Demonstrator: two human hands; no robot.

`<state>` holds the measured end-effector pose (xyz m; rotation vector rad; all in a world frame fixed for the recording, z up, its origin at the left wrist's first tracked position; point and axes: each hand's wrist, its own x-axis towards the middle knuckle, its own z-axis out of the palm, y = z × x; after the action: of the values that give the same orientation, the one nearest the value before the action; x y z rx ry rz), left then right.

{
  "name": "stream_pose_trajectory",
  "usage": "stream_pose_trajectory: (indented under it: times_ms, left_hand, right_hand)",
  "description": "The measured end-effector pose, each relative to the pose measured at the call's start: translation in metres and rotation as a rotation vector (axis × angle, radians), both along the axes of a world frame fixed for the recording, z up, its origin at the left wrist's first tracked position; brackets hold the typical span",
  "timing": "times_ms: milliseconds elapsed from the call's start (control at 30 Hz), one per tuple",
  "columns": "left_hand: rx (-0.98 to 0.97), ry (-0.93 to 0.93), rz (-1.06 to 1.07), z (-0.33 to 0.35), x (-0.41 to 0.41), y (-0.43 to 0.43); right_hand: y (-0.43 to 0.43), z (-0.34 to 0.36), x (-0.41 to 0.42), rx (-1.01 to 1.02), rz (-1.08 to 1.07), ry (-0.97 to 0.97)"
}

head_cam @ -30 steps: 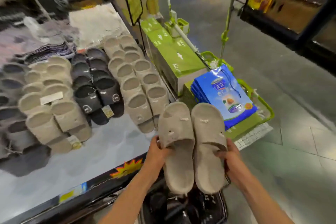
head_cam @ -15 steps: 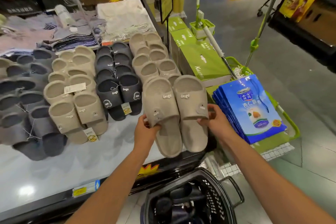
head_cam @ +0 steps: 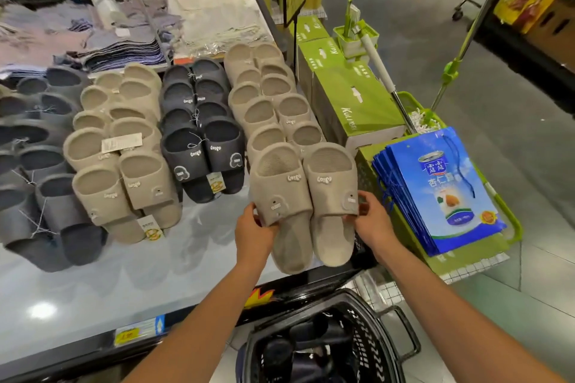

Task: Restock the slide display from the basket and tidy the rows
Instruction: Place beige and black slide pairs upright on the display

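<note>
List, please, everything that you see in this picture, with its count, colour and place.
held slides: one pair, beige, front of right row
beige slides: many pairs, beige, two rows
black slides: several pairs, black, between beige rows
grey slides: several pairs, grey, far left
table: one, pale, under the rows
basket: one, black, below table edge, holds dark slides
boxes: several, green, right of table
bags: one stack, blue, far right
textiles: several piles, grey and white, table back
left hand: one, grips left held slide
right hand: one, grips right held slide
</note>
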<state>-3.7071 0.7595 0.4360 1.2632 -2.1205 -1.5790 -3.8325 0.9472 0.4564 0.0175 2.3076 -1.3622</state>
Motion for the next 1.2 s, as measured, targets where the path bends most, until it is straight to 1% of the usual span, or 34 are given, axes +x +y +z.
stream_pose_trajectory:
  times_ms: [100,367,533,667,833,1033,1200]
  left_hand:
    - [0.019,0.0,0.008,-0.006,0.001,0.002]
    - [0.027,0.082,0.057,-0.012,-0.005,0.0]
    - [0.042,0.097,0.07,-0.027,0.001,0.007]
    - [0.058,0.098,0.062,-0.038,0.011,0.014]
    - [0.098,0.068,0.016,-0.055,0.02,0.023]
    - [0.083,0.009,0.016,-0.068,0.024,0.025]
    - [0.045,-0.028,-0.016,-0.072,0.021,0.024]
  right_hand:
    - [0.001,-0.005,0.004,-0.031,-0.014,-0.005]
    - [-0.008,-0.009,-0.003,-0.021,-0.032,0.053]
    - [-0.004,-0.024,0.007,-0.033,-0.038,0.02]
    - [0.005,-0.04,0.017,0.008,-0.011,0.021]
    - [0.016,-0.055,0.026,0.058,0.033,-0.026]
    - [0.02,-0.064,0.027,0.248,0.182,0.041]
    - [0.018,-0.074,0.031,0.399,0.214,0.199]
